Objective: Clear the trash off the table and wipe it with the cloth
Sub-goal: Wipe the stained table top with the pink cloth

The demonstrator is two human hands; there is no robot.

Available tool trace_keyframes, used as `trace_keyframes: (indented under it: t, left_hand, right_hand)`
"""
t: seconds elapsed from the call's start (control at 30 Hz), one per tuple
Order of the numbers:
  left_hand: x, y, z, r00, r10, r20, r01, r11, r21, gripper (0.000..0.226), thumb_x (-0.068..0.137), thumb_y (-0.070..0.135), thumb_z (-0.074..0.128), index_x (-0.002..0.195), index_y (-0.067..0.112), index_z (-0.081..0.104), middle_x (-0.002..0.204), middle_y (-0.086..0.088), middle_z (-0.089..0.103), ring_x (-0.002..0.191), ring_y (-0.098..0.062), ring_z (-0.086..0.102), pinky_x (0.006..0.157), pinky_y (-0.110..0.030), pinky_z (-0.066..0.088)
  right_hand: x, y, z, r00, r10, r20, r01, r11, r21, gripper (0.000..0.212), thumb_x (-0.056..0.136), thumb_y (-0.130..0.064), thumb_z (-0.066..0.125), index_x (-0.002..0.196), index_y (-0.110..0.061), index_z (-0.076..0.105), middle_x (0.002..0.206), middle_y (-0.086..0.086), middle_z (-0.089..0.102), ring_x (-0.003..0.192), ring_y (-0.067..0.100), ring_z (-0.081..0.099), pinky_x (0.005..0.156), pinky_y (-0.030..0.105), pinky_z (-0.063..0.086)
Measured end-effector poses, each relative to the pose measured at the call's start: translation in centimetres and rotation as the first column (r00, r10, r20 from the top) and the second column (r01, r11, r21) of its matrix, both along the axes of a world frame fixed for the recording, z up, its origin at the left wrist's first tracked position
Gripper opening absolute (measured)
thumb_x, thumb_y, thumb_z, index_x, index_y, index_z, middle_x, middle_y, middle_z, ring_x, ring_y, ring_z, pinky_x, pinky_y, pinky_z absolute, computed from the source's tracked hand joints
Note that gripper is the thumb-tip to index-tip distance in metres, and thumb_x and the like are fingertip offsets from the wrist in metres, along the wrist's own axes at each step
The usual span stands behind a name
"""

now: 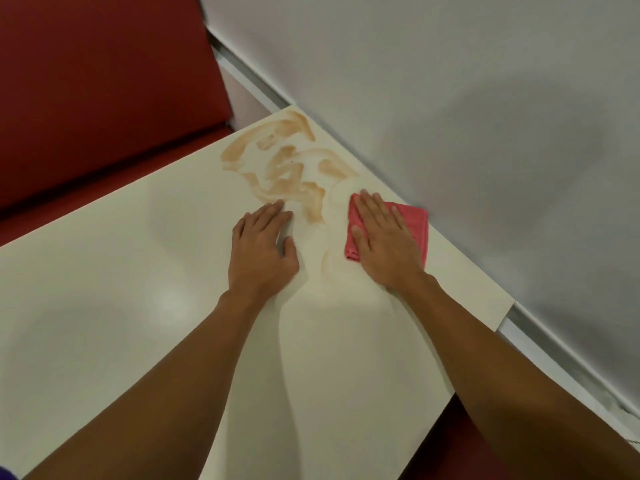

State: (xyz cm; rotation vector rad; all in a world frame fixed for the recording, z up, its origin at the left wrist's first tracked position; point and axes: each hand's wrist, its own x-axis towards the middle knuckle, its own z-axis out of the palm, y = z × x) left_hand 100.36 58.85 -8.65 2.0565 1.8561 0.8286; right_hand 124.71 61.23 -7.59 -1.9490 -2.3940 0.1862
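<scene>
A folded pink cloth (414, 225) lies on the cream table (138, 271) near the wall-side edge. My right hand (384, 240) presses flat on top of it, fingers spread and pointing away from me. My left hand (263, 247) rests flat on the bare tabletop just to the left, holding nothing. A brown smeared stain (287, 164) spreads across the far corner of the table, beyond both hands, with fainter streaks trailing down between them. No trash shows on the table.
A grey wall (450, 98) runs along the table's right edge, with a metal rail (249, 81) at its base. A red padded bench seat (104, 81) sits beyond the table's far left edge.
</scene>
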Motion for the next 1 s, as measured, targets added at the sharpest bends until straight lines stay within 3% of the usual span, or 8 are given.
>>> trace_keyframes:
  t: [0.13, 0.27, 0.33, 0.57, 0.7, 0.77, 0.93, 1.0]
  left_hand:
    - [-1.9, 0.3, -0.1, 0.997, -0.08, 0.007, 0.08, 0.997, -0.011, 0.048, 0.094, 0.024, 0.053, 0.141, 0.016, 0.064, 0.157, 0.001, 0.053, 0.147, -0.019, 0.044, 0.123, -0.042, 0.032]
    - [-2.6, 0.2, -0.6, 0.994, -0.107, -0.036, 0.109, 0.993, 0.043, 0.044, 0.1, 0.016, 0.051, 0.142, 0.012, 0.063, 0.156, -0.004, 0.054, 0.147, -0.023, 0.046, 0.121, -0.043, 0.036]
    - [-2.5, 0.1, -0.8, 0.993, -0.116, -0.035, 0.118, 0.992, 0.046, 0.045, 0.1, 0.017, 0.047, 0.142, 0.011, 0.063, 0.156, -0.005, 0.053, 0.147, -0.024, 0.046, 0.12, -0.046, 0.038]
    - [-2.5, -0.4, -0.1, 0.997, -0.083, 0.003, 0.083, 0.996, 0.027, 0.046, 0.098, 0.013, 0.052, 0.143, 0.013, 0.062, 0.158, -0.003, 0.052, 0.149, -0.022, 0.043, 0.123, -0.041, 0.032]
    - [-2.7, -0.5, -0.2, 0.996, -0.086, 0.003, 0.086, 0.996, 0.0, 0.048, 0.098, 0.013, 0.052, 0.146, 0.015, 0.06, 0.16, 0.0, 0.049, 0.151, -0.018, 0.039, 0.125, -0.036, 0.027]
    - [-2.8, -0.6, -0.1, 0.996, -0.09, 0.002, 0.09, 0.996, -0.012, 0.049, 0.099, 0.015, 0.05, 0.147, 0.017, 0.059, 0.162, 0.002, 0.046, 0.152, -0.015, 0.035, 0.126, -0.034, 0.023]
    - [-2.8, -0.4, -0.1, 0.997, -0.076, 0.033, 0.077, 0.996, -0.039, 0.05, 0.099, 0.018, 0.044, 0.147, 0.019, 0.058, 0.164, 0.005, 0.043, 0.154, -0.011, 0.031, 0.127, -0.031, 0.017]
    - [-2.8, -0.4, 0.0, 0.995, -0.067, 0.071, 0.069, 0.997, -0.037, 0.052, 0.097, 0.018, 0.039, 0.144, 0.017, 0.061, 0.161, 0.003, 0.047, 0.152, -0.012, 0.034, 0.127, -0.032, 0.019]
  right_hand:
    - [-4.6, 2.1, 0.3, 0.96, -0.28, -0.006, 0.28, 0.96, -0.012, 0.063, 0.111, -0.04, 0.01, 0.168, -0.015, -0.001, 0.177, 0.002, -0.004, 0.163, 0.02, -0.005, 0.132, 0.045, -0.002]
    - [-6.0, -4.3, 0.5, 0.999, -0.004, -0.034, 0.004, 1.0, 0.003, 0.063, 0.112, -0.045, 0.012, 0.169, -0.019, 0.002, 0.177, -0.002, -0.001, 0.162, 0.016, -0.007, 0.132, 0.044, -0.001]
    - [-4.3, -7.5, 0.2, 0.999, 0.027, -0.036, -0.027, 1.0, 0.002, 0.064, 0.112, -0.05, 0.014, 0.169, -0.022, 0.003, 0.177, -0.005, 0.0, 0.162, 0.012, -0.007, 0.132, 0.042, 0.0]
    - [-6.4, -1.9, 0.3, 0.902, -0.431, -0.014, 0.431, 0.902, -0.018, 0.069, 0.109, -0.048, 0.009, 0.168, -0.015, 0.0, 0.177, 0.005, -0.004, 0.163, 0.023, -0.006, 0.131, 0.049, 0.0]
    - [-8.1, -7.4, 0.1, 0.99, -0.138, -0.02, 0.138, 0.99, -0.004, 0.066, 0.111, -0.049, 0.012, 0.169, -0.02, 0.001, 0.177, -0.002, -0.003, 0.162, 0.016, -0.007, 0.132, 0.044, -0.002]
    - [-6.2, -9.5, 0.2, 0.994, -0.097, -0.041, 0.095, 0.995, -0.027, 0.066, 0.111, -0.053, 0.013, 0.169, -0.025, -0.002, 0.176, -0.007, -0.004, 0.161, 0.011, -0.011, 0.132, 0.041, -0.004]
    - [-7.3, -3.1, 0.2, 0.854, -0.519, -0.036, 0.518, 0.854, -0.045, 0.07, 0.109, -0.05, 0.012, 0.168, -0.016, -0.001, 0.177, 0.003, -0.006, 0.162, 0.022, -0.009, 0.131, 0.048, -0.003]
    - [-10.0, -1.8, 0.2, 0.889, -0.457, -0.036, 0.456, 0.889, -0.039, 0.069, 0.11, -0.048, 0.011, 0.168, -0.014, -0.001, 0.176, 0.004, -0.006, 0.162, 0.023, -0.009, 0.131, 0.049, -0.003]
